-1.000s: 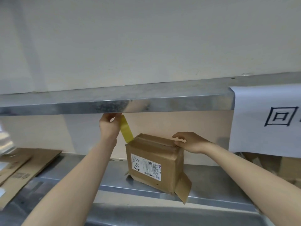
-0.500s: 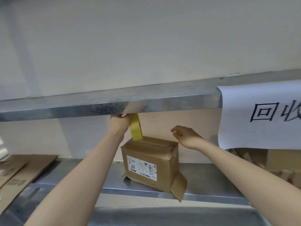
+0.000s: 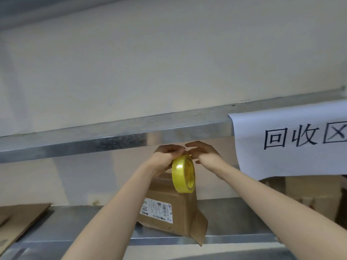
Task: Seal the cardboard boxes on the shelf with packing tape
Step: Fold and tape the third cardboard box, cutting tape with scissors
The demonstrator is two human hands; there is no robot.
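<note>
The person is reaching both bare arms up toward the underside of the upper metal shelf (image 3: pixel 112 139). The left hand (image 3: pixel 167 156) is gripping the top of the yellow tape roll (image 3: pixel 183 174), its fingers curled over the rim, and the roll is hanging on edge below the knuckles, in the air in front of the box's top. The right hand (image 3: pixel 204 154) is coming in from the other side, its fingers lightly bent and its fingertips touching the top of the roll right beside the left fingers. Whether it is pinching the tape end cannot be told.

The cardboard box (image 3: pixel 169 209) is sitting on the lower shelf (image 3: pixel 234 237) just behind the roll, a white shipping label facing forward and a loose flap sticking out over the shelf's front edge at its lower right corner. A white paper sign (image 3: pixel 291 139) with handwritten characters is hanging from the upper shelf to the right, and flattened cardboard (image 3: pixel 18 220) is lying on the lower shelf at far left.
</note>
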